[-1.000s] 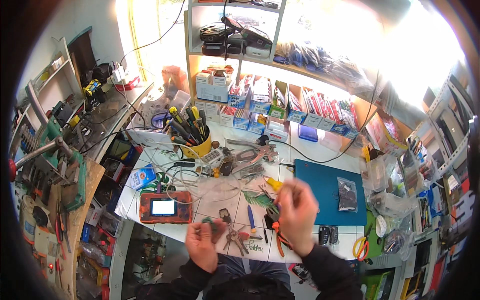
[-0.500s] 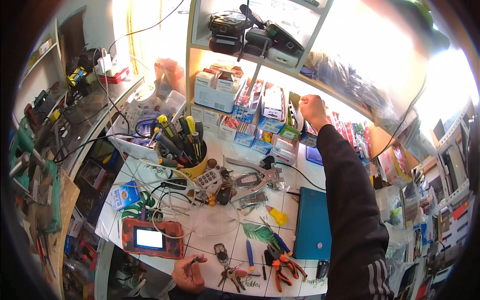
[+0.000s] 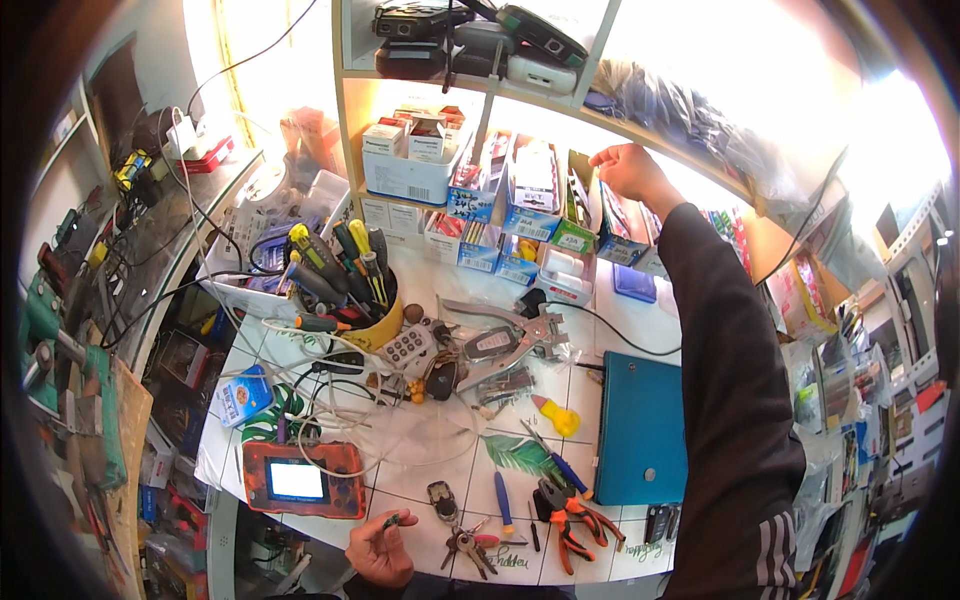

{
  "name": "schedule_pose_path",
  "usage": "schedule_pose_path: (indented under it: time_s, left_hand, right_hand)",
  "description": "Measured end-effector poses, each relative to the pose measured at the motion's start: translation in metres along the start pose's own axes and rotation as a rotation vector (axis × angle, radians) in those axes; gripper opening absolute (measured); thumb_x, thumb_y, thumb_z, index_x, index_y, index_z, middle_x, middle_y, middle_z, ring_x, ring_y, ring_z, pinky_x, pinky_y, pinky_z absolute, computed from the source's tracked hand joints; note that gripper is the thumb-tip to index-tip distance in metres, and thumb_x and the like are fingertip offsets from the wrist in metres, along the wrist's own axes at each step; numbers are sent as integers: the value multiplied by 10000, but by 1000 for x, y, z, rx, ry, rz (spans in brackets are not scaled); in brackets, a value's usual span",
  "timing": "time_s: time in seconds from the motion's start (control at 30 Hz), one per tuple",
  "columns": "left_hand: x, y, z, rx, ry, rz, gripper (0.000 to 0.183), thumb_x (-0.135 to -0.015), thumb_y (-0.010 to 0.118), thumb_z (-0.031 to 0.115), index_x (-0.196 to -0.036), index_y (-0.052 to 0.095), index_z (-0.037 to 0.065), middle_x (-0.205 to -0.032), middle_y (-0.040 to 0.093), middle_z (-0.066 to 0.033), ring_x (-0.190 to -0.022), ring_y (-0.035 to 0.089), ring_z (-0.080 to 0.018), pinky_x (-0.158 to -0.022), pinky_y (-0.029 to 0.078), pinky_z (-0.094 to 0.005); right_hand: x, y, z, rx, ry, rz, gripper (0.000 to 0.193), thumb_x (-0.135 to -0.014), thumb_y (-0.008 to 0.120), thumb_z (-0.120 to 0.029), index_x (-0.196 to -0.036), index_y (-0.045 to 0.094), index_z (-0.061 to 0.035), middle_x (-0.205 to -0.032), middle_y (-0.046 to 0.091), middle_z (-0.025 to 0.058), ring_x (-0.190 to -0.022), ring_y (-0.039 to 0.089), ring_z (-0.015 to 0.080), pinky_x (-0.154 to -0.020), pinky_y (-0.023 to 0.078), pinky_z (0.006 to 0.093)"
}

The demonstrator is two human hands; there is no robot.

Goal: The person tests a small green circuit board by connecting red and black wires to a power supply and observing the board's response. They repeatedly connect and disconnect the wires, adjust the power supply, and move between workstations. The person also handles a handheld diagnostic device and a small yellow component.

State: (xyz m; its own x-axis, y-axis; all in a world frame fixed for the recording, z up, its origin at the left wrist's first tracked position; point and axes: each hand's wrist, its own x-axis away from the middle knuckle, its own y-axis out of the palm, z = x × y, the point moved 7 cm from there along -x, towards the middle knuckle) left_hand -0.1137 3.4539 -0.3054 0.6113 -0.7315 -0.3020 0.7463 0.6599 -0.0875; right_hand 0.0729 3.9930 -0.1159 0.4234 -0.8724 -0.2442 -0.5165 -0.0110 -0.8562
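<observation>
My left hand (image 3: 380, 550) is at the table's near edge, thumb and fingers pinched on a small dark piece (image 3: 391, 521), too small to name. Close by lie a car key fob (image 3: 441, 500) and a bunch of keys (image 3: 469, 546). My right hand (image 3: 632, 175) is stretched out to the shelf, over a blue-fronted box of packets (image 3: 622, 245) and right of a green-fronted box (image 3: 574, 238). Its fingers are bent together; what they hold, if anything, I cannot make out.
An orange-framed device (image 3: 304, 480) with a lit screen lies on the left. Orange-handled pliers (image 3: 568, 525), a yellow-handled tool (image 3: 556, 416) and a teal case (image 3: 645, 430) are further right. A yellow pot (image 3: 380, 325) holds screwdrivers. Cables loop across the table.
My view has shifted slightly. The right hand has turned, its fingers now pointing left, and more of the blue-fronted box shows below it. The left hand keeps its pinch on the small dark piece.
</observation>
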Motion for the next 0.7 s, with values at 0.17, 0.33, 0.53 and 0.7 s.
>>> schedule_pose_path:
  time_s: [0.17,0.33,0.53,0.7]
  left_hand:
    - [-1,-1,4,77,1,16,200,-946,526,98,-1023,473,-79,-910,639,-213,-759,676,-219,-714,543,-294]
    - [-2,0,2,59,7,27,199,-948,520,95,-1023,471,-82,-908,640,-207,-752,677,-220,-706,546,-298]
    - [-2,1,4,16,13,9,186,-959,494,113,-1016,454,-59,-902,634,-195,-732,668,-215,-699,537,-303]
    - [-2,2,3,2,-22,5,187,-964,487,130,-1012,447,-46,-899,631,-191,-732,664,-211,-697,532,-302]
  right_hand:
    - [9,3,0,20,97,-109,256,-749,578,-91,-973,697,-60,-926,688,126,-876,649,213,-800,493,310]
    - [8,-2,6,51,78,-71,277,-756,538,-75,-987,688,-45,-953,684,157,-921,651,238,-825,492,312]
    - [4,-11,7,-10,34,23,316,-743,664,-134,-1028,651,0,-899,663,85,-829,619,150,-759,488,276]
    - [14,24,-13,273,90,-284,494,-641,672,-277,-1072,660,-38,-1104,644,196,-1038,617,287,-888,466,327]
